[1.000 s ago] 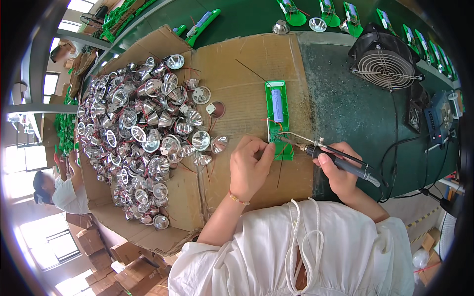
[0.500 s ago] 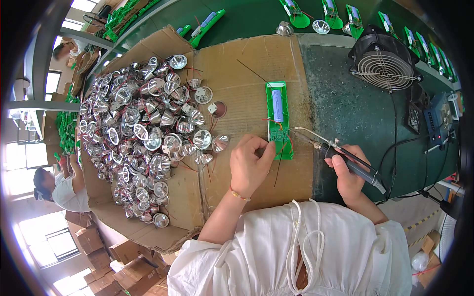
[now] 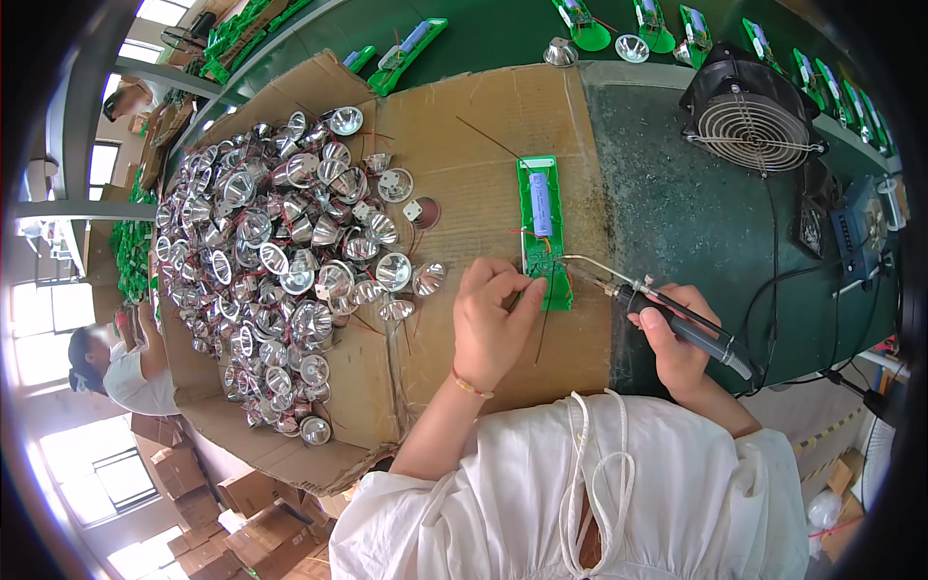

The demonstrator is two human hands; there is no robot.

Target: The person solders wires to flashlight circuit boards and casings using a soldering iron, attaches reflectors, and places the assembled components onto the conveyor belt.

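Observation:
A long green plastic housing (image 3: 530,208) lies upright in front of me on brown cardboard, with a purple cylindrical battery (image 3: 541,205) in its upper half. Small wires and a circuit board (image 3: 541,259) sit below the battery. My left hand (image 3: 495,314) is closed in a pinch at the housing's lower left edge; what its fingertips hold is too small to make out. In my right hand (image 3: 677,333) is a soldering iron (image 3: 681,327) with a thin curved metal feed tube (image 3: 592,262). The ends of the iron and tube reach over the board from the right.
A cardboard box (image 3: 319,87) heaped with silver reflector cups (image 3: 254,227) stands left; several loose cups lie beside it. A black fan (image 3: 754,121) and a blue soldering station (image 3: 860,232) with cables are at right. More green housings (image 3: 411,53) line the far side. Two people work at left.
The view has shifted very slightly. My hands, the iron and the housing keep nearly the same places relative to each other.

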